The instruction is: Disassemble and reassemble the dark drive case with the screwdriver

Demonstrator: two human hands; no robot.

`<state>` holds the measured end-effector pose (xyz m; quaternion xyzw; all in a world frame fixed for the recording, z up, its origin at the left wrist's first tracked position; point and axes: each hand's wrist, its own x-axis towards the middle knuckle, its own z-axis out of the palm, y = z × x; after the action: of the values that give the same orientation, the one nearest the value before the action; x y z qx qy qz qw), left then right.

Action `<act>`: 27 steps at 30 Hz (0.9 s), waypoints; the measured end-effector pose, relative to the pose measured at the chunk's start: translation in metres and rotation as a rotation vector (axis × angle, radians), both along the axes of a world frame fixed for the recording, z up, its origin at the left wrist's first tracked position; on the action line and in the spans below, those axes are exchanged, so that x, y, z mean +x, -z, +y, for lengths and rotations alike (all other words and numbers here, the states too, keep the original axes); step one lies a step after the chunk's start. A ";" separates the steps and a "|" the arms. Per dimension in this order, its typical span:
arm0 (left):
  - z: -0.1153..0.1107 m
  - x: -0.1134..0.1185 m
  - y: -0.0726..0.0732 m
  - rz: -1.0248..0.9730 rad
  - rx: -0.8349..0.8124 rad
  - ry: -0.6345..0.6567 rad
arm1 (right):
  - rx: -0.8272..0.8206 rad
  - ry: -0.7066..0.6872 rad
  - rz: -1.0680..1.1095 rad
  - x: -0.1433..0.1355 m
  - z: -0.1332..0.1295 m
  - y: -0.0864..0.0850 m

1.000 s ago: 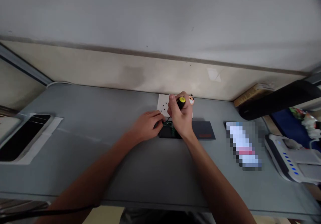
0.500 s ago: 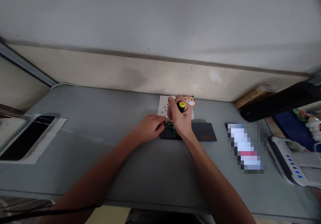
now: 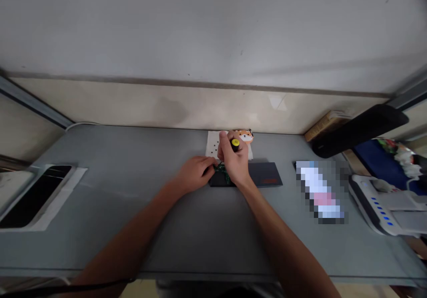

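My right hand (image 3: 237, 161) is closed around a screwdriver (image 3: 235, 142), whose yellow-ended black handle points up at me. Its tip is hard to make out, low over a green circuit board (image 3: 220, 169) in a black case (image 3: 216, 183). At the left end of that case, my left hand (image 3: 196, 173) has its fingers bent and closed on the edge. A dark flat panel (image 3: 267, 174) with reddish marking extends to the right, partly behind my right wrist. Just behind lies a white sheet (image 3: 211, 143) dotted with several small dark screws, beside an orange cartoon animal face (image 3: 245, 136).
On the left, a black-screened phone (image 3: 40, 193) lies on white paper (image 3: 66, 195). To the right are a blurred-out lit phone (image 3: 320, 193), a white power strip (image 3: 376, 207) with blue lights, a long black bar (image 3: 360, 130) and a thick book (image 3: 323, 125). A wall (image 3: 140, 104) backs the grey desk (image 3: 110, 151).
My view has shifted slightly, so everything sits a little differently in the picture. Both hands stay at the circuit board, the screwdriver still upright in my right hand.
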<state>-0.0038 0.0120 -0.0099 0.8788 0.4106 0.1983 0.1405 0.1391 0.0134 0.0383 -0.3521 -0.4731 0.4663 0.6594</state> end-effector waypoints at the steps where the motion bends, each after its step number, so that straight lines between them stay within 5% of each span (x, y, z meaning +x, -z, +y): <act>1: 0.000 0.000 0.000 -0.002 -0.002 0.000 | 0.000 0.001 -0.013 0.000 0.000 0.000; 10: 0.000 0.000 0.000 -0.013 0.001 0.010 | -0.058 0.019 0.170 0.009 0.008 0.000; 27: -0.006 0.005 -0.006 -0.224 -0.116 -0.053 | -0.084 0.013 0.195 0.021 0.008 -0.009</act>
<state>0.0013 0.0063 -0.0041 0.8304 0.4260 0.2749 0.2309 0.1601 0.0218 0.0470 -0.3353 -0.3843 0.5136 0.6899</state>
